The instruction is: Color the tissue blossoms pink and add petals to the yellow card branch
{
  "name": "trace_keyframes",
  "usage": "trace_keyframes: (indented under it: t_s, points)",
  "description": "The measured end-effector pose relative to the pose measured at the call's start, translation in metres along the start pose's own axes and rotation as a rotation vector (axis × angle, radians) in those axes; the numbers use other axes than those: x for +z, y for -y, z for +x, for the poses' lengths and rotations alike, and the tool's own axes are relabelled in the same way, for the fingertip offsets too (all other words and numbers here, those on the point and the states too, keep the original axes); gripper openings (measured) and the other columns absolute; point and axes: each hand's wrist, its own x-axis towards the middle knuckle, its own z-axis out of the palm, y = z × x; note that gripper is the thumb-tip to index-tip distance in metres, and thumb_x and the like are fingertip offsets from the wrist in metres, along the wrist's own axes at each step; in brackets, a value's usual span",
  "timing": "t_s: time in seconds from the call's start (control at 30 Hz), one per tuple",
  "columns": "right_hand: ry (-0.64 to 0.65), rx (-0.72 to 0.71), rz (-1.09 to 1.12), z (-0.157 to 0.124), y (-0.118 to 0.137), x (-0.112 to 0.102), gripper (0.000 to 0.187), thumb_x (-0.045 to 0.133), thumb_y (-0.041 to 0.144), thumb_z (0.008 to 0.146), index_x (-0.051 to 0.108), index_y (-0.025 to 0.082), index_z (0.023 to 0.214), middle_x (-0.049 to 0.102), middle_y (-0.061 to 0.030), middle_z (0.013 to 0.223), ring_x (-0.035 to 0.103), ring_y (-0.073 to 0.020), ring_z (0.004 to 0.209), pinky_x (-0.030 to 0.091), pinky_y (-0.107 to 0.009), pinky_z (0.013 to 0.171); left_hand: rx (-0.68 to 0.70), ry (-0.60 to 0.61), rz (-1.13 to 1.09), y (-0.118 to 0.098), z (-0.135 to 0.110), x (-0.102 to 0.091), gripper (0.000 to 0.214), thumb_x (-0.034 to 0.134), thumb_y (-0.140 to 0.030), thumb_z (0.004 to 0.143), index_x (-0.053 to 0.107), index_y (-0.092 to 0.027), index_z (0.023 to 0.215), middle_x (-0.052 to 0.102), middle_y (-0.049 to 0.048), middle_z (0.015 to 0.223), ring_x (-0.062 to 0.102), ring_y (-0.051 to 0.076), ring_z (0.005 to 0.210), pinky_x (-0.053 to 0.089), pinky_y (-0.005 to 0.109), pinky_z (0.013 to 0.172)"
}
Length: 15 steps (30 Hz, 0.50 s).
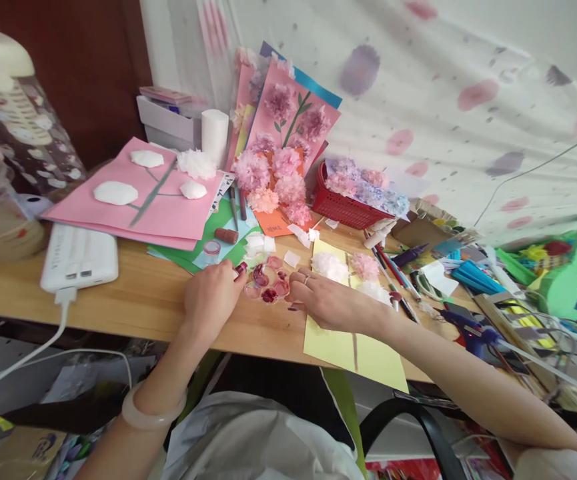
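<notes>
the left forearm rises steeply from the lower left, a pale bangle (151,415) around it, and the left hand (213,297) is at the front part of the wooden bench (163,293), back of the hand up and knuckles curled. its thumb and forefinger pinch a small dark red item (241,268), too small to identify, at the left edge of a flower-shaped palette (281,288) whose wells carry pink and deep red colour. the palette lies on the bench between the two hands.

the right forearm reaches in at a long slant from the lower right, crossing over a yellow sheet (378,363) with white and pink paper blooms (329,267). the right hand (315,297), a ring (307,280) on one finger, is bent inward with its fingers curled down at the palette's right edge; whether they pinch anything i cannot tell.

just behind the left hand are a small round pot (211,249) and a brownish-red cork-like piece (226,236), near green paper (181,257). farther left, a pink sheet (178,217) bears white paper shapes (115,193) around a painted stem.
</notes>
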Motion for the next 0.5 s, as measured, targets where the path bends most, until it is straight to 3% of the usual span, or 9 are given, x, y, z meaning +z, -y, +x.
trace_keyframes:
  t_s: [0.13,0.3,0.4,0.5]
  points:
    - [-0.012,0.032,0.05,-0.003,-0.002,0.001,0.025,0.04,-0.004,0.082,0.047,0.018,0.091,0.055,-0.0098,0.091,0.047,-0.0217,0.084,0.042,-0.034,0.074,0.007,-0.004,0.006,0.0,0.0,0.0,0.037,0.038,-0.038,0.093,0.068,-0.016,0.086,0.075,0.0135,0.081,0.072,0.031,0.077,0.039,0.032,0.055]
    - [-0.057,0.012,-0.001,-0.005,-0.002,-0.003,0.025,0.037,-0.004,0.084,0.049,0.017,0.09,0.056,-0.0125,0.092,0.046,-0.023,0.085,0.042,-0.036,0.074,0.013,0.002,0.012,0.0,0.0,0.0,0.037,0.038,-0.038,0.093,0.067,-0.017,0.086,0.075,0.013,0.081,0.072,0.03,0.078,0.039,0.032,0.055]
    - [-0.173,0.078,0.14,-0.01,-0.004,-0.002,0.015,0.041,0.007,0.093,0.052,0.017,0.091,0.056,-0.0109,0.091,0.05,-0.0216,0.084,0.044,-0.035,0.075,0.008,-0.01,0.016,0.002,0.0,0.001,0.038,0.038,-0.039,0.094,0.067,-0.017,0.085,0.075,0.0128,0.08,0.071,0.029,0.076,0.038,0.031,0.054]
    - [-0.35,0.261,0.407,-0.016,-0.007,0.005,0.008,0.047,0.023,0.097,0.053,0.018,0.096,0.059,-0.0082,0.091,0.056,-0.0193,0.083,0.046,-0.033,0.074,0.024,-0.028,0.017,0.005,0.001,0.001,0.04,0.04,-0.044,0.094,0.066,-0.016,0.084,0.074,0.014,0.079,0.071,0.029,0.074,0.037,0.032,0.054]
